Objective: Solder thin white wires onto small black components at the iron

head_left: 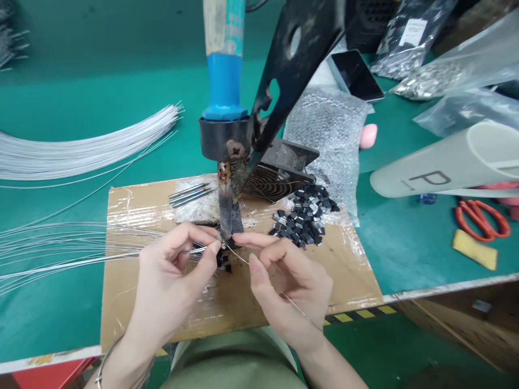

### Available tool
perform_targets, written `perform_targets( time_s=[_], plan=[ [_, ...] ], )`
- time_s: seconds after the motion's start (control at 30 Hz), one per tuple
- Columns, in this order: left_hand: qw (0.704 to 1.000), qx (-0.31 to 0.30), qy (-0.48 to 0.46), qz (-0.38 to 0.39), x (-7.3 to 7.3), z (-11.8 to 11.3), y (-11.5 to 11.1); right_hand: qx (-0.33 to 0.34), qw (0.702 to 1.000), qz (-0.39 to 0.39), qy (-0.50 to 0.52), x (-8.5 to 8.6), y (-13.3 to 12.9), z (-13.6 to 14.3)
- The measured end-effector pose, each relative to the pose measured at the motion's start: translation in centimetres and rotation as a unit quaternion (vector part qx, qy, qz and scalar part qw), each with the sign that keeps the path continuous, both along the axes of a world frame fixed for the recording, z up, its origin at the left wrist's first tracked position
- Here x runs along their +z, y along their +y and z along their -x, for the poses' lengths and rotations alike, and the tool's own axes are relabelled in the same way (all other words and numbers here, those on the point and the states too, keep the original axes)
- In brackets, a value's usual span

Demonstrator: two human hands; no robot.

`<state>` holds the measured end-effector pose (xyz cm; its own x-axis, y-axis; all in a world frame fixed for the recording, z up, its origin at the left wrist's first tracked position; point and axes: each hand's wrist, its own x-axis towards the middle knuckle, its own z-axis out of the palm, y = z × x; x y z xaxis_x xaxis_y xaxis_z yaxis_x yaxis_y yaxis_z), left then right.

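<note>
A soldering iron (225,86) hangs upright in a black metal bracket (292,70), its tip pointing down between my hands. My left hand (178,281) pinches the end of a thin wire (197,250) just under the tip; a small piece at its end is too tiny to make out. In my right hand (295,286) a strand of solder wire (239,256) runs between thumb and fingers, across the palm, its end reaching toward the tip. Several small black parts (223,263) lie beneath my fingers, partly hidden.
Cardboard (133,302) covers the bench's front. Loose wires (81,237) trail left, below a thick white wire bundle (89,156). On the right are a pile of black parts (302,219), a round-grilled fan (271,181), bubble wrap (324,129), a white tube (438,162) and red-handled scissors (480,221).
</note>
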<state>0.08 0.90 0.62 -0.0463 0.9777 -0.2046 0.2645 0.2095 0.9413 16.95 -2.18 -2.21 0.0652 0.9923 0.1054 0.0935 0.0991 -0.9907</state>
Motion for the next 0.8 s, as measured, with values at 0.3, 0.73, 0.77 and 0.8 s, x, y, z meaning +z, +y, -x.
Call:
perform_targets(
  time_s=[0.3, 0.73, 0.77, 0.8],
  plan=[
    [1.000, 0.002, -0.014, -0.001, 0.21, -0.01, -0.08, -0.004, 1.000, -0.008, 0.002, -0.06, -0.09, 0.19],
    [1.000, 0.005, -0.003, -0.006, 0.14, -0.22, -0.06, -0.006, 1.000, -0.015, -0.006, -0.16, -0.12, 0.14],
    [1.000, 0.002, -0.003, -0.007, 0.14, -0.20, -0.07, -0.005, 1.000, -0.016, -0.005, -0.19, -0.13, 0.16],
    [1.000, 0.001, -0.004, -0.008, 0.14, -0.18, -0.08, -0.006, 1.000, -0.017, -0.002, -0.22, -0.16, 0.17]
  ],
)
